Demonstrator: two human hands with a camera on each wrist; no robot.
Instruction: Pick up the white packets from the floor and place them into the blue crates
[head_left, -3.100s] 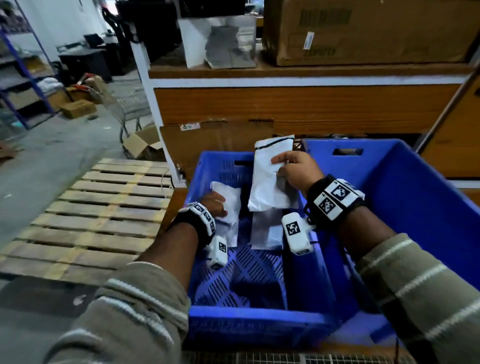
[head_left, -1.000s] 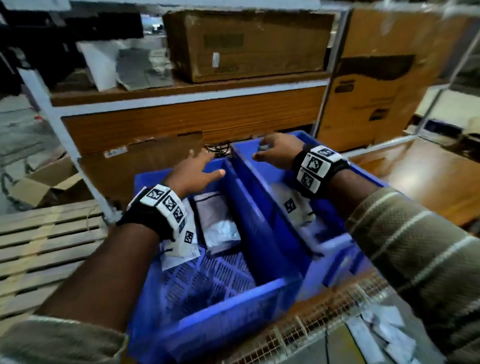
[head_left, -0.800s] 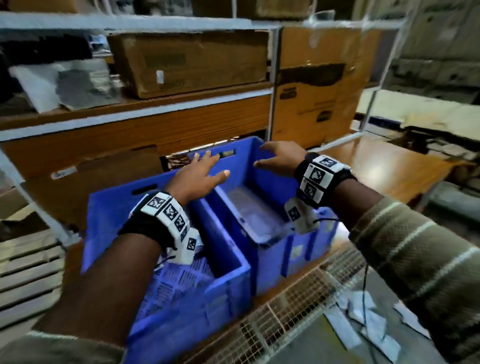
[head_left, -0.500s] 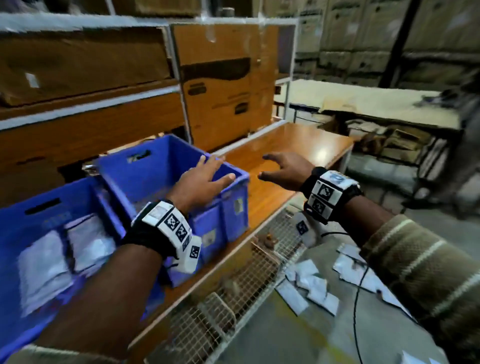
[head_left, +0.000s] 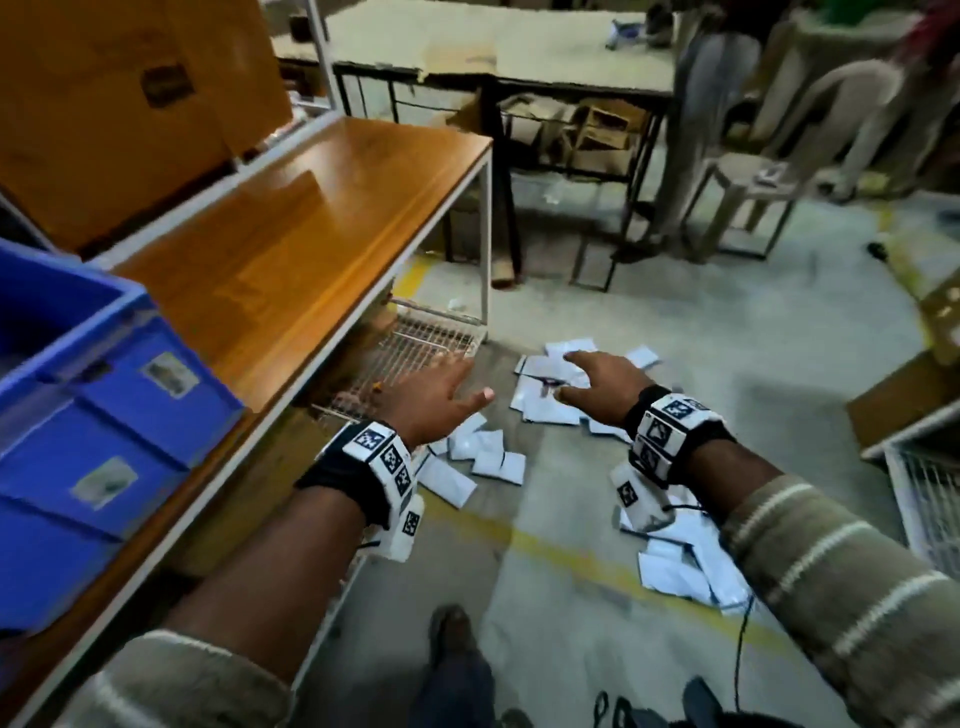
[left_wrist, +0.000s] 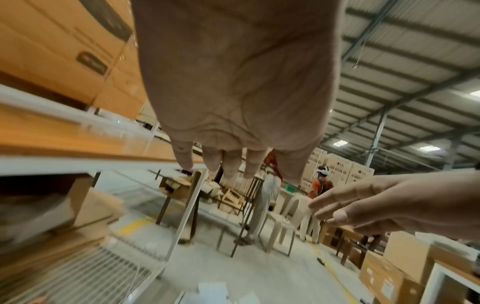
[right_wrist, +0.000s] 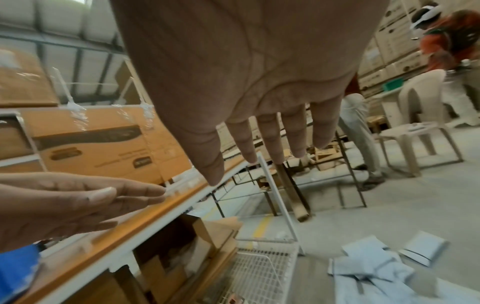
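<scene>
A: Where are the hands? Is either grip holding anything?

B: Neither; the left hand (head_left: 434, 400) is spread wide, palm down, fingers straight, nothing in its grip; the right hand (head_left: 602, 387) is the same, fingers splayed and loose, empty.

A: And the white packets (head_left: 545, 395)?

B: On the floor (head_left: 701, 364), scattered; one cluster lies under and just ahead of the right hand's fingertips; a second cluster (head_left: 475, 460) sits below the left hand, toward its wrist side; a third (head_left: 685, 566) lies back under the right forearm; how far above them the hands are I cannot tell.

A: Any contact?

B: None that shows; in the right wrist view the fingers (right_wrist: 272, 139) point out over the floor, with packets (right_wrist: 374, 269) lying low and to the right of them.

A: The blue crates?

B: One blue crate (head_left: 93, 415) is visible, well to the left of the left hand and behind it, standing on the wooden surface (head_left: 291, 249); its inside is too blurred to read.

A: Anything else near the grips?

B: A white wire basket (head_left: 410, 358) just left of the left hand's fingers, under the surface's edge; a cardboard box (head_left: 130, 93) farther left; a person's shoe (head_left: 452, 631) below both hands.
</scene>
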